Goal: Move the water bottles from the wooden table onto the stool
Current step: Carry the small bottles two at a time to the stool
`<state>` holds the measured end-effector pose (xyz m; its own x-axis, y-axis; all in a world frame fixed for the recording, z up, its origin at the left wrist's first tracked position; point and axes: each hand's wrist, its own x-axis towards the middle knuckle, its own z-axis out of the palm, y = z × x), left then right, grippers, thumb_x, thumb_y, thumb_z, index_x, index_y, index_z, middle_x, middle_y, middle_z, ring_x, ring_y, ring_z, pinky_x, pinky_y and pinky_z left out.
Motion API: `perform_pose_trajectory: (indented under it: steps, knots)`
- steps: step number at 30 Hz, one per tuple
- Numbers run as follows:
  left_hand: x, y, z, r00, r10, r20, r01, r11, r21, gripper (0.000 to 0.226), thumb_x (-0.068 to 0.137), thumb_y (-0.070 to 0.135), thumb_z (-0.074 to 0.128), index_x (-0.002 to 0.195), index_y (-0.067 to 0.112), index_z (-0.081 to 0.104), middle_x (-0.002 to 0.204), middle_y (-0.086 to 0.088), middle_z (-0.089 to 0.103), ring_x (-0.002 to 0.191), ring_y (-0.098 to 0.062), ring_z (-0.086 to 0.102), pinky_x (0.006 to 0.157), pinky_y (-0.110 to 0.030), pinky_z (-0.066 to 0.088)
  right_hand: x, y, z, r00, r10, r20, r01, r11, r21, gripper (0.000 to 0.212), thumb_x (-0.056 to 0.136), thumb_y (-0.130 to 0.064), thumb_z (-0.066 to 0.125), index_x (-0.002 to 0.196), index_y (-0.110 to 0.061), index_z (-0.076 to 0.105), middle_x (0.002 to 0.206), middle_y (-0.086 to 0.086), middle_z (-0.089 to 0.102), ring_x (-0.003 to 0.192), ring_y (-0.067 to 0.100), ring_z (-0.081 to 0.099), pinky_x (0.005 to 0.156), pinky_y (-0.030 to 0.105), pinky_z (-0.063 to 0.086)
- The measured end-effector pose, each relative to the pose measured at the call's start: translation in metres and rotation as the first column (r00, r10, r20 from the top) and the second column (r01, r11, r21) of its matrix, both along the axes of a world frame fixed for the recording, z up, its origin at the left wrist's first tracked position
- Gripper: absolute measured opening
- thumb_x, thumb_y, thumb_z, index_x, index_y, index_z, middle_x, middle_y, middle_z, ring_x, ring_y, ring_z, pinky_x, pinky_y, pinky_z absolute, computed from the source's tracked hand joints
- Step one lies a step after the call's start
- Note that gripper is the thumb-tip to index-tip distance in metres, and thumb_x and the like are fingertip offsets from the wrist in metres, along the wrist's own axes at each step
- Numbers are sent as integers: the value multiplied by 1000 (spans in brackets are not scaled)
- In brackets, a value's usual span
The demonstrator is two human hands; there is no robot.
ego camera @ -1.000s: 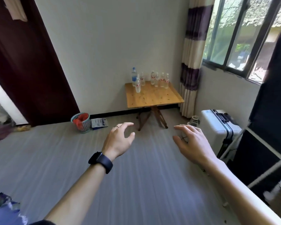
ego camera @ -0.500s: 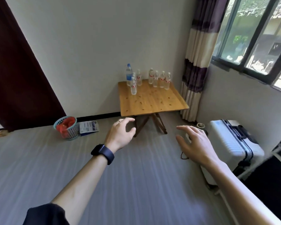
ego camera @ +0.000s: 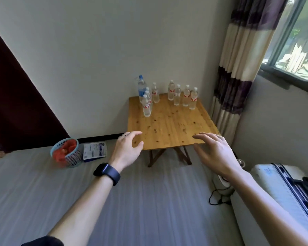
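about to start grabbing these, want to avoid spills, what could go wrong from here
The small bottles stand packed together at the far side of the wooden table; reaching for one may topple its neighbours.
The black cable lies on the floor by the suitcase, a possible trip hazard while carrying.
The stool is out of view.
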<state>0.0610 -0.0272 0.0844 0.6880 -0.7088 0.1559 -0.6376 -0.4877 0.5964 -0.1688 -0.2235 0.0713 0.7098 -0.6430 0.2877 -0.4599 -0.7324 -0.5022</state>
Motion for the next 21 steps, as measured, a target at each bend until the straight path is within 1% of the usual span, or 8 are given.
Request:
perform_pose_trajectory:
  steps: [2,5,8,12,14,18,21]
  knots:
    - [24,-21,-3,1000,25,-7,-25,999,24,35,94,27,62,130,24,62,132,-2,60,127,-20,50,97,-18,31,29,-32,3,1000,14,-14,-14,1000,3,35,95,-47,56,127,-37,63,135,-12,59,135,21,43,111,34,36]
    - [64,-53,-11,997,81,-15,-80,996,44,35,94,29,62,129,26,62,132,0,61,127,-20,51,97,-22,35,75,-72,1,997,53,-53,-53,999,6,35,96,-46,55,130,-37,61,137,-13,57,137,19,40,108,30,32]
    - [106,-90,-24,993,111,-27,-109,993,52,35,95,28,61,129,25,62,132,0,61,127,-20,51,95,-21,34,126,-113,-9,992,86,-95,-84,996,27,37,97,-48,53,132,-38,58,139,-12,56,138,20,38,109,32,33]
    - [169,-145,-41,993,103,-60,-99,993,63,36,97,28,60,132,24,60,136,1,59,129,-18,49,94,-18,31,200,-165,-23,986,117,-123,-113,993,41,38,97,-49,52,133,-39,57,138,-12,56,136,20,40,108,33,35]
    - [206,-173,-49,991,105,-79,-99,993,71,36,97,29,60,132,24,60,135,1,59,129,-18,49,95,-20,33,236,-192,-27,981,118,-153,-110,992,59,39,97,-50,51,134,-40,55,139,-13,55,136,20,40,107,33,36]
    - [276,-231,-59,985,132,-113,-122,988,90,36,96,34,59,131,29,58,133,1,60,128,-21,50,98,-29,41,299,-243,-29,970,116,-212,-99,991,89,40,97,-51,50,136,-42,52,140,-14,53,133,18,41,102,27,34]
    - [320,-273,-72,982,125,-141,-111,988,104,37,94,35,60,130,29,58,132,1,61,126,-21,52,100,-33,45,339,-281,-40,966,111,-234,-86,990,113,42,97,-51,51,137,-42,50,140,-12,54,135,20,42,105,31,35]
